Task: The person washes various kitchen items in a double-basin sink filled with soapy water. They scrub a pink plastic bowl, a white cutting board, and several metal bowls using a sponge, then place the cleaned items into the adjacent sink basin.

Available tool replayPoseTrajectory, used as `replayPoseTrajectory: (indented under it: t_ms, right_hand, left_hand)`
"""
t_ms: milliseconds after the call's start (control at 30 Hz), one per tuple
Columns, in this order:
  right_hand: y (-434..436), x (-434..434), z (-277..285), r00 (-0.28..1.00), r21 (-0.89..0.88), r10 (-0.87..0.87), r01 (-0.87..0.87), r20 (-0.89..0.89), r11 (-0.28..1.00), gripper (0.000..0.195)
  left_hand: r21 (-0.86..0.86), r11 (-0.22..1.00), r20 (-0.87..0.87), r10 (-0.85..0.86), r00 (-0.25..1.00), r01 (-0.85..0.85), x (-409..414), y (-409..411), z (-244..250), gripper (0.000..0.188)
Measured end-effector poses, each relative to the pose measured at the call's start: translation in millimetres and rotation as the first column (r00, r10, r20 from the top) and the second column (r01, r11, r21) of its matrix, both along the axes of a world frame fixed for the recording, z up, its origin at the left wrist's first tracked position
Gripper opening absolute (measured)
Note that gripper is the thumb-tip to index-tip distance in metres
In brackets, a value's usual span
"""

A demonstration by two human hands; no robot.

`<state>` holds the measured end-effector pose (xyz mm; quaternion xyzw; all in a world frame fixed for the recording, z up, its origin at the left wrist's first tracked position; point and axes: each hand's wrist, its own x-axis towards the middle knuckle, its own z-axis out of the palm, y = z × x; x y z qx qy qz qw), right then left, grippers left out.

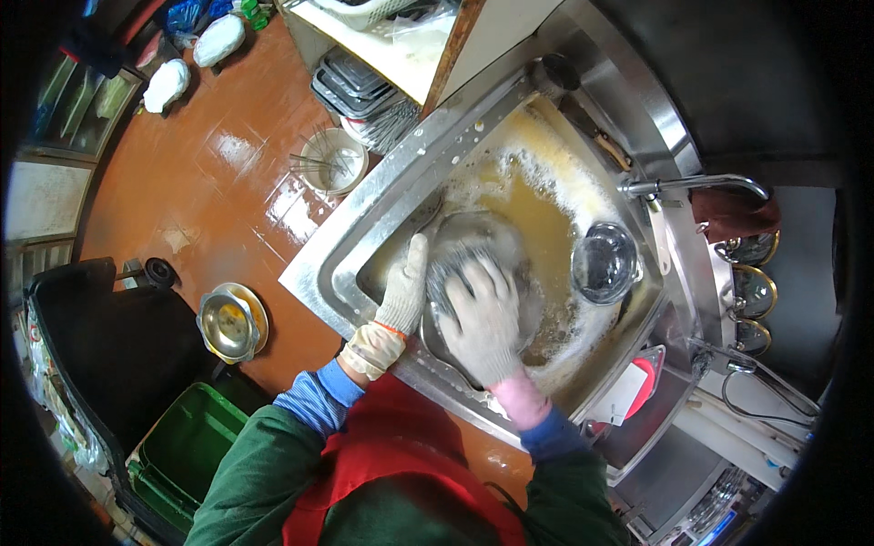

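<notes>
Both my hands wear pale knitted work gloves over the stainless steel sink. My left hand grips the near left edge of a round metal pan; its thumb shows and its other fingers are hidden. Pressed against the inside of the pan is a steel wool scrubber, under the fingers of my right hand. That hand and the scrubber look motion-blurred. Cloudy yellowish water with foam surrounds the pan. A clear bowl floats or rests at the sink's right side.
A chrome faucet reaches over the right rim, near a wooden-handled knife. Skewers stand in a white bucket left of the sink. Metal bowls sit on the wet tiled floor, near a green bin.
</notes>
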<state>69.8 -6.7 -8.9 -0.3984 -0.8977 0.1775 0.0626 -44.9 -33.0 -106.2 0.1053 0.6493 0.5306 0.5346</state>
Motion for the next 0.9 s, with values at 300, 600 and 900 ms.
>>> replayPoseTrajectory:
  t_ms: [300, 600, 900]
  right_hand:
    - [134.7, 2.7, -106.2, 0.944, -0.449, -0.33, 0.306, 0.026, 0.839, 0.047]
    - [88.9, 128.4, -144.3, 0.646, -0.658, -0.752, 0.509, -0.135, 0.555, 0.049]
    - [-29.8, 137.9, -59.8, 0.414, -0.476, -0.903, 0.776, -0.111, 0.414, 0.044]
  left_hand:
    - [-0.053, 0.994, -0.118, -0.102, 0.988, 0.096, 2.7, -6.0, -1.4, 0.04]
    - [0.099, 0.994, -0.211, -0.03, 0.977, 0.052, 1.9, -6.1, -12.3, 0.034]
    - [0.11, 0.992, 0.647, -0.116, 0.754, 0.058, -8.8, -4.0, 28.9, 0.023]
